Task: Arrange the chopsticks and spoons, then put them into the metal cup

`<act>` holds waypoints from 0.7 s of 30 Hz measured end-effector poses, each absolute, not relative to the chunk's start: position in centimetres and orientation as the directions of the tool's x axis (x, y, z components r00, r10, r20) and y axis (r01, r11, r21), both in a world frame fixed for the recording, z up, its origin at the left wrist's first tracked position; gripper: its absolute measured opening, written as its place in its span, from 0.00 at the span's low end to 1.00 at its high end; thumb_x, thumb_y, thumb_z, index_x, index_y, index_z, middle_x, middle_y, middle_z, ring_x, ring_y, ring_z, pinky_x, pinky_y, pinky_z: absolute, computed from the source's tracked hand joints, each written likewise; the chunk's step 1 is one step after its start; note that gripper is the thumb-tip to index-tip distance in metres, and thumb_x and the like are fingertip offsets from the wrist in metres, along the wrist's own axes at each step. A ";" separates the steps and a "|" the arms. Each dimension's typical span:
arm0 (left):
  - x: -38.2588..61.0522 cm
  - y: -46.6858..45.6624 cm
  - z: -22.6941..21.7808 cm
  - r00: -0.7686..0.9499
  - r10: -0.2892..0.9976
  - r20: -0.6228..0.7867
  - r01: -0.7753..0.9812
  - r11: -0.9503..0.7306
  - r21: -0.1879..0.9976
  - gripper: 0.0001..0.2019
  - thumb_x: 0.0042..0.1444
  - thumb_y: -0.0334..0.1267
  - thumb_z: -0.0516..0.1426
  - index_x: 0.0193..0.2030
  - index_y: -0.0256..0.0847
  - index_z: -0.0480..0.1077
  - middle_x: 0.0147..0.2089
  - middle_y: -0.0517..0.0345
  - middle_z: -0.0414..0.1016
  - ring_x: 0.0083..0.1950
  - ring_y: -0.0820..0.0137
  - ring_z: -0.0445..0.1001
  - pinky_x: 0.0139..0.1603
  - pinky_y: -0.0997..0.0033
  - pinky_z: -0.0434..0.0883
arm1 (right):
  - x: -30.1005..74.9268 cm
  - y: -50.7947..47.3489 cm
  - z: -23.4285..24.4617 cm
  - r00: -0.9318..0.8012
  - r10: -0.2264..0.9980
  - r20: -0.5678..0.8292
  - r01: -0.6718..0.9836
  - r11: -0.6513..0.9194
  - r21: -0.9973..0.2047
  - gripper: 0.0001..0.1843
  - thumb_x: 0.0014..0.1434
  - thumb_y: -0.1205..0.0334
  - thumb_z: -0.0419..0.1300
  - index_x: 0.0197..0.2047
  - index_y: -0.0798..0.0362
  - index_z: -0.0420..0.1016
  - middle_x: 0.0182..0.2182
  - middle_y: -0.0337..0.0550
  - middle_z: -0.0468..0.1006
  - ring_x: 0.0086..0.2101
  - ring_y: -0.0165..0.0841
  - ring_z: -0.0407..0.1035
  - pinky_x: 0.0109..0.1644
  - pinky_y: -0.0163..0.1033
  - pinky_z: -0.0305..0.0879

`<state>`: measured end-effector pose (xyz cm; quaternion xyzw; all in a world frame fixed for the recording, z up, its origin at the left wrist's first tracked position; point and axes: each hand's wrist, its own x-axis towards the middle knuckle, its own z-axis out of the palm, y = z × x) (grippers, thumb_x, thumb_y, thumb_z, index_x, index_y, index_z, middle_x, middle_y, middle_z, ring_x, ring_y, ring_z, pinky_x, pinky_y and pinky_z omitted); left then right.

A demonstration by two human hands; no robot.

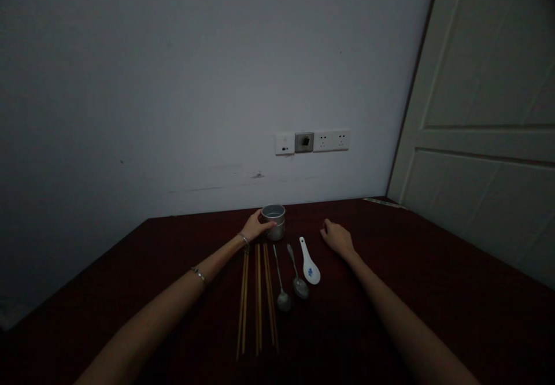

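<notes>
My left hand (pixel 256 225) grips a round metal cup (pixel 277 233) from its left side, the thumb across the front. The cup stands upright on the dark red table. Nearer to me lie several wooden chopsticks (pixel 259 298) in three pairs, pointing away from me. To their right are a long-handled metal spoon (pixel 283 300), a second metal spoon (pixel 300 288) and a white ceramic soup spoon (pixel 311 272) with a blue mark. My right hand (pixel 337 237) rests on the table to the right of the soup spoon, fingers curled in, with nothing visible in them.
The table (pixel 182 258) reaches back to a pale wall (pixel 195 84). Sockets and a switch (pixel 312 141) are set in the wall above the cup. On the right stands a panelled white door (pixel 485 142). A thin strip (pixel 384 202) lies at the table's back right edge.
</notes>
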<state>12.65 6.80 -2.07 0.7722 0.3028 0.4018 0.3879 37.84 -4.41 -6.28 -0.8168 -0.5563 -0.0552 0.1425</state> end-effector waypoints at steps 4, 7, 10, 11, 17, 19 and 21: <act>12.7 7.2 -2.4 0.470 0.790 0.393 0.151 -0.511 0.846 0.27 0.35 0.37 0.65 0.45 0.36 0.66 0.47 0.48 0.72 0.48 0.62 0.69 0.52 0.63 0.63 | 38.0 -4.3 -6.5 0.374 0.890 0.262 0.926 -0.341 -0.163 0.11 0.58 0.58 0.46 0.40 0.53 0.63 0.36 0.48 0.74 0.38 0.36 0.69 0.36 0.36 0.59; 12.8 7.4 -2.7 0.474 0.788 0.394 0.117 -0.500 0.858 0.28 0.35 0.36 0.65 0.46 0.36 0.65 0.48 0.47 0.71 0.49 0.63 0.69 0.53 0.63 0.63 | 38.2 -4.2 -6.7 0.361 0.887 0.289 0.932 -0.328 -0.156 0.11 0.58 0.58 0.46 0.39 0.53 0.63 0.35 0.48 0.75 0.38 0.36 0.69 0.35 0.35 0.58; 12.8 7.6 -3.0 0.494 0.775 0.394 0.071 -0.487 0.870 0.30 0.35 0.36 0.65 0.47 0.35 0.63 0.50 0.46 0.69 0.51 0.63 0.68 0.54 0.63 0.62 | 38.3 -4.2 -6.8 0.355 0.888 0.293 0.934 -0.322 -0.157 0.10 0.58 0.58 0.46 0.39 0.53 0.63 0.35 0.47 0.75 0.38 0.36 0.69 0.34 0.35 0.58; 12.8 7.6 -3.0 0.499 0.771 0.394 0.060 -0.485 0.872 0.31 0.35 0.36 0.65 0.48 0.35 0.63 0.51 0.45 0.68 0.52 0.63 0.67 0.55 0.63 0.61 | 38.3 -4.2 -6.8 0.357 0.888 0.289 0.933 -0.323 -0.159 0.10 0.58 0.58 0.46 0.39 0.53 0.63 0.35 0.47 0.75 0.38 0.36 0.69 0.34 0.35 0.58; 10.9 8.0 -3.3 0.471 0.812 0.345 0.114 -0.444 0.889 0.43 0.34 0.40 0.66 0.58 0.34 0.53 0.58 0.39 0.60 0.60 0.60 0.58 0.60 0.62 0.54 | 38.2 -4.2 -6.7 0.372 0.886 0.276 0.927 -0.339 -0.162 0.11 0.58 0.58 0.45 0.40 0.53 0.63 0.36 0.47 0.74 0.38 0.35 0.69 0.36 0.35 0.58; 9.3 8.4 -3.7 0.441 0.835 0.329 0.133 -0.423 0.897 0.45 0.36 0.43 0.65 0.60 0.33 0.50 0.59 0.38 0.58 0.60 0.60 0.57 0.60 0.61 0.53 | 38.2 -4.2 -6.7 0.373 0.886 0.277 0.926 -0.340 -0.162 0.12 0.58 0.58 0.45 0.41 0.53 0.63 0.36 0.47 0.74 0.38 0.35 0.69 0.36 0.35 0.58; 7.4 9.0 -4.2 0.400 0.865 0.305 0.141 -0.386 0.912 0.45 0.38 0.46 0.64 0.61 0.34 0.49 0.60 0.38 0.57 0.60 0.59 0.57 0.59 0.61 0.55 | 38.1 -4.2 -6.7 0.373 0.887 0.273 0.926 -0.339 -0.164 0.12 0.58 0.58 0.45 0.41 0.53 0.63 0.37 0.47 0.74 0.38 0.35 0.68 0.36 0.35 0.59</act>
